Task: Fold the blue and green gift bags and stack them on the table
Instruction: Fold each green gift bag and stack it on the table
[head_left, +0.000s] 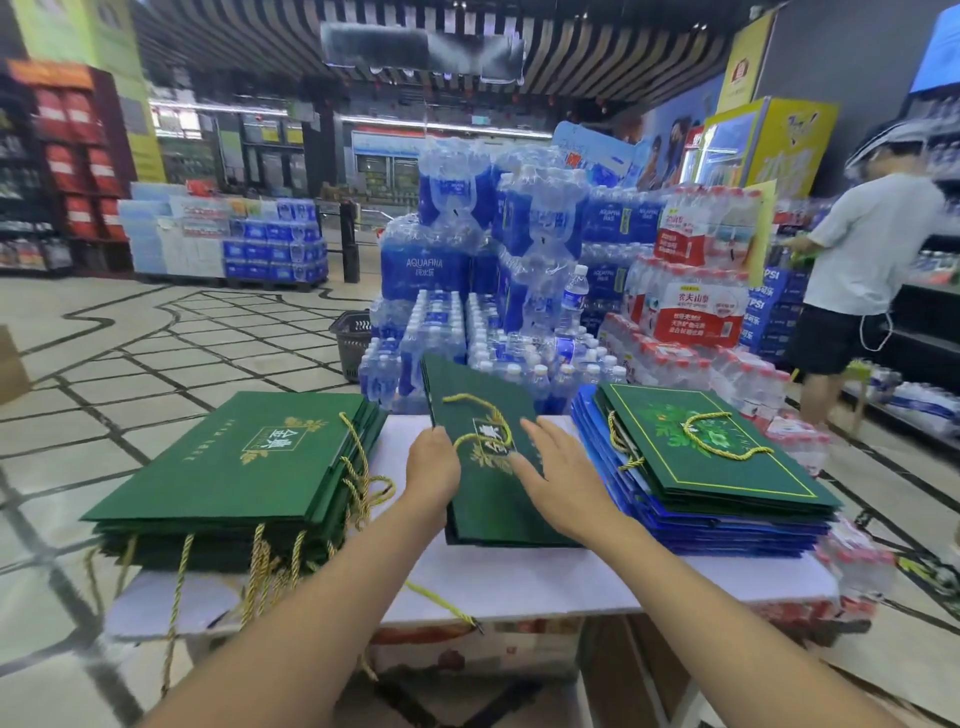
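A flattened green gift bag (480, 415) with a gold rope handle lies in the middle of the white table (545, 582), its far end sticking past the back edge. My left hand (434, 467) grips its left edge, fingers curled at the handle. Resting flat on the bag's right half is my right hand (553, 475), with straight spread fingers. To the left sits a stack of folded green bags (234, 467) with gold cords hanging over the front. A stack of blue bags (727, 530) topped by green bags (711, 447) sits on the right.
Shrink-wrapped packs of water bottles (519, 260) are piled behind the table, with more bottles (852, 566) at its right edge. A dark shopping basket (353, 338) stands on the tiled floor. A person in a white shirt (872, 249) stands at shelves on the right.
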